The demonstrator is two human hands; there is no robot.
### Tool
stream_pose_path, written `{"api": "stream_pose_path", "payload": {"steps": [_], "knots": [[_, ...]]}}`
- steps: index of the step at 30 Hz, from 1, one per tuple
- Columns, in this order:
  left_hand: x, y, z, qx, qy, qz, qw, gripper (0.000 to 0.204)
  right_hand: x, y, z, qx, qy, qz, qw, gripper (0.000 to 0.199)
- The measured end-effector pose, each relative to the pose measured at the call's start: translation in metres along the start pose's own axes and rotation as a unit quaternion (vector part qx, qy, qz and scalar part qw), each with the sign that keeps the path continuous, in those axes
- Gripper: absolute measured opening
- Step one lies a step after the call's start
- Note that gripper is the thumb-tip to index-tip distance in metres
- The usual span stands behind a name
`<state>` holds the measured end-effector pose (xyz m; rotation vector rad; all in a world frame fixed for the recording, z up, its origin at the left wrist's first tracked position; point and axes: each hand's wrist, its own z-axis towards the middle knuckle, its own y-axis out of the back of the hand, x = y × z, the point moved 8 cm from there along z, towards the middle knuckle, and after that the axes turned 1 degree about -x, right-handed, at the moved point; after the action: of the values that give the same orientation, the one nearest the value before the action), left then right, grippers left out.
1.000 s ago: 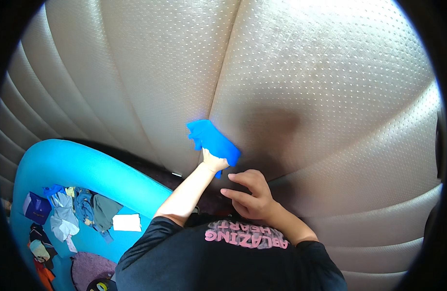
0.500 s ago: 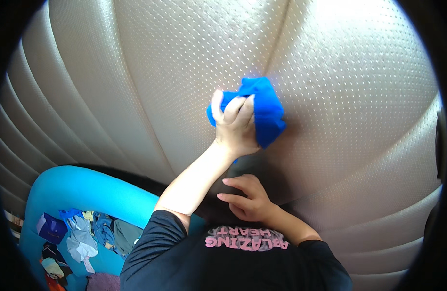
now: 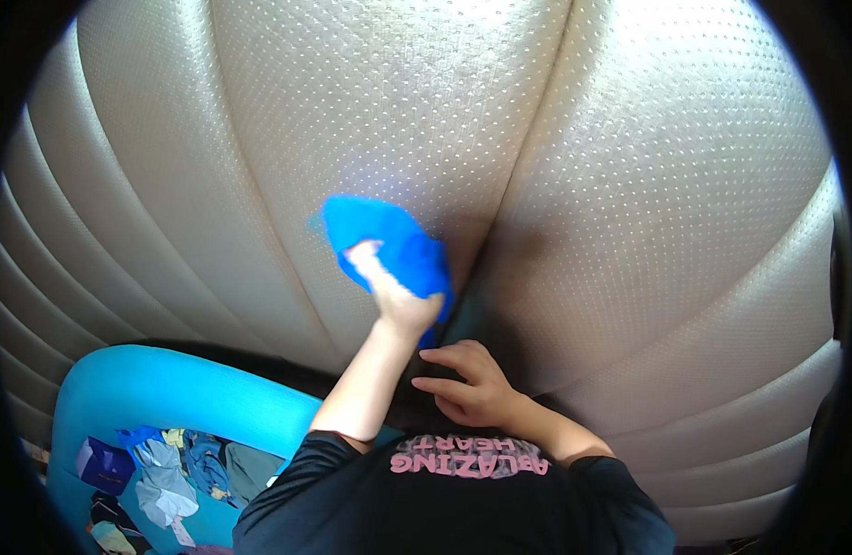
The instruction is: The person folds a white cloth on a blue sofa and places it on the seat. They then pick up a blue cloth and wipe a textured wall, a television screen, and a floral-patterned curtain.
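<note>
My left hand is closed on a bright blue cloth, which is bunched around its fingers. Motion blurs the hand and cloth, and most of the fingers are hidden in the folds. The cloth is against or very near a beige, shiny padded panel with small dots and long seams; I cannot tell whether it touches. Close to my body, my right hand is open and holds nothing, its thumb and fingers apart. It is just below the cloth's lower corner.
At the lower left is a bright blue padded piece with a raised, rounded rim. Several crumpled clothes lie on it, beside a dark purple box or bag. A dark gap runs along the panel's lower edge.
My left hand has swept the blue cloth left and down across the panel, toward my body. The right hand has barely moved. The view has shifted slightly.
</note>
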<state>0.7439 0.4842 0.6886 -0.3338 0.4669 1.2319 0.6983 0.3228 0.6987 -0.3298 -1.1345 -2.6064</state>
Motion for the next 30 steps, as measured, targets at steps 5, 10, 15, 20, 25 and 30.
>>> {"api": "stream_pose_path", "payload": {"steps": [5, 10, 15, 20, 25, 30], "knots": [[-0.066, -0.037, -0.018, 0.176, -0.248, 0.132, 0.944, 0.024, 0.002, 0.001, 0.001, -0.005, 0.010, -0.008, 1.000, 0.045], [-0.092, -0.034, 0.067, 0.191, -0.250, 0.199, 0.928, 0.022, 0.000, 0.001, 0.004, 0.006, -0.001, -0.035, 0.999, 0.045], [-0.053, 0.013, 0.121, 0.008, -0.173, 0.191, 0.966, 0.048, -0.016, 0.011, 0.030, -0.080, -0.031, -0.163, 0.983, 0.048], [0.059, 0.032, 0.025, 0.015, 0.005, 0.243, 0.970, 0.086, -0.038, -0.024, 0.033, -0.014, -0.116, -0.192, 0.974, 0.070], [0.060, 0.028, -0.036, 0.092, -0.061, 0.207, 0.972, 0.082, -0.048, -0.046, 0.029, -0.013, -0.125, -0.212, 0.969, 0.073], [0.065, 0.046, 0.060, 0.017, -0.125, 0.148, 0.981, 0.064, -0.053, -0.065, 0.032, 0.018, -0.131, -0.263, 0.956, 0.077]]}}
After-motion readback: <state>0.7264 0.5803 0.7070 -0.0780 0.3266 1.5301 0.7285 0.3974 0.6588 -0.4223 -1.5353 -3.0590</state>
